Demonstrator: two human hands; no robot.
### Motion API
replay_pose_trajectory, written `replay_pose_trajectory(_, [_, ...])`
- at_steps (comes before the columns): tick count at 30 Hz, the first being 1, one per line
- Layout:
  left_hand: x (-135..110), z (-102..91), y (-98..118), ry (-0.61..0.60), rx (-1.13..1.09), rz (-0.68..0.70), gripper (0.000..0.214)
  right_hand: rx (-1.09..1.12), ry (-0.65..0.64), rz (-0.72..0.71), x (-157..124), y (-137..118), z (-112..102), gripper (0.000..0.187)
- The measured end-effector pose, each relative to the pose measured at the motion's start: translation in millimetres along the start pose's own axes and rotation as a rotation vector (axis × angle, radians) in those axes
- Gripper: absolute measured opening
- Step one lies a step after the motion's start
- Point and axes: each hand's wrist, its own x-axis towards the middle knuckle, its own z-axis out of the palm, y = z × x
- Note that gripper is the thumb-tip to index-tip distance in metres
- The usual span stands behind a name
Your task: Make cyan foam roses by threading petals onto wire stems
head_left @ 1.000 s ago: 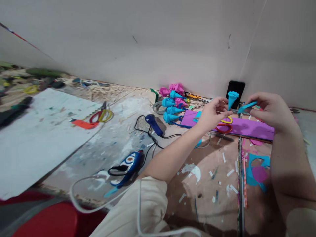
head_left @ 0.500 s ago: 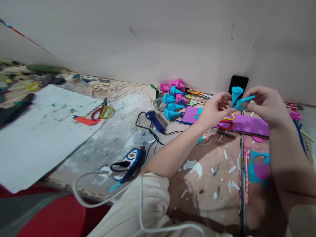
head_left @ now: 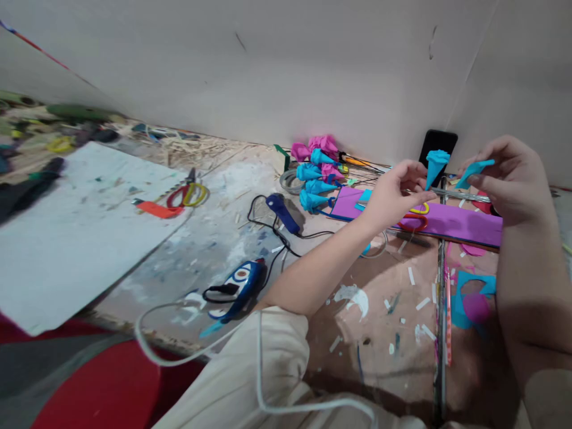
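Note:
My left hand [head_left: 400, 187] pinches the pointed lower end of a blue foam flower [head_left: 435, 164], which stands upright with its ruffled rim on top. To the right, my right hand [head_left: 509, 173] is closed on a thin blue foam piece [head_left: 476, 172] between thumb and fingers. The two blue things are apart. Below the hands lies a purple foam sheet [head_left: 465, 223], with red-and-yellow-handled scissors [head_left: 413, 222] on it, their blades partly hidden by my left arm. More blue flowers [head_left: 315, 196] and pink flowers [head_left: 324, 145] lie to the left of my hands.
A black phone [head_left: 440, 143] leans against the wall. On the left are a blue corded tool [head_left: 282, 213], a blue-and-white device [head_left: 236, 289], a white board [head_left: 58, 238] and other scissors [head_left: 190, 193]. A metal strip [head_left: 440, 333], paper scraps and a cut blue sheet [head_left: 462, 304] lie nearer me.
My right hand has moved right with the blue foam piece, away from the flower. My left hand still holds the flower in nearly the same place. The view has shifted slightly.

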Motion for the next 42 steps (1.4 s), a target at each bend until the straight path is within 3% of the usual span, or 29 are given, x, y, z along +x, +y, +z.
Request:
replay_pose_trajectory(4, [1.3,-0.6,0.4,0.0,0.018,0.013,0.067,0.011,0.043,-0.008,-2.1,-2.2,-10.5,0.057])
replay_pose_trajectory(15, [-0.2,2.9,6.7,0.004,0.046,0.012,0.068,-0.072,-0.097,0.045,-8.6,-15.3,6.9,0.031])
replay_pose_trajectory(24, [-5.2,6.4,19.2,-0.027,0.075,-0.073,0.065,0.062,-0.17,-0.033,-10.5,-14.4,-1.7,0.033])
replay_pose_trajectory(32, [-6.0,5.2,13.8,-0.022,0.077,0.017,0.064,-0.065,-0.03,0.025,-13.4,-27.5,16.4,0.028])
replay_pose_trajectory(36, [-5.9,5.0,9.8,0.009,0.058,0.045,0.063,-0.136,-0.032,0.034,-12.9,-21.9,25.3,0.026])
replay_pose_trajectory(42, [-2.8,2.2,-0.3,0.028,0.014,0.07,0.067,-0.008,0.064,-0.056,-5.6,-10.0,31.2,0.035])
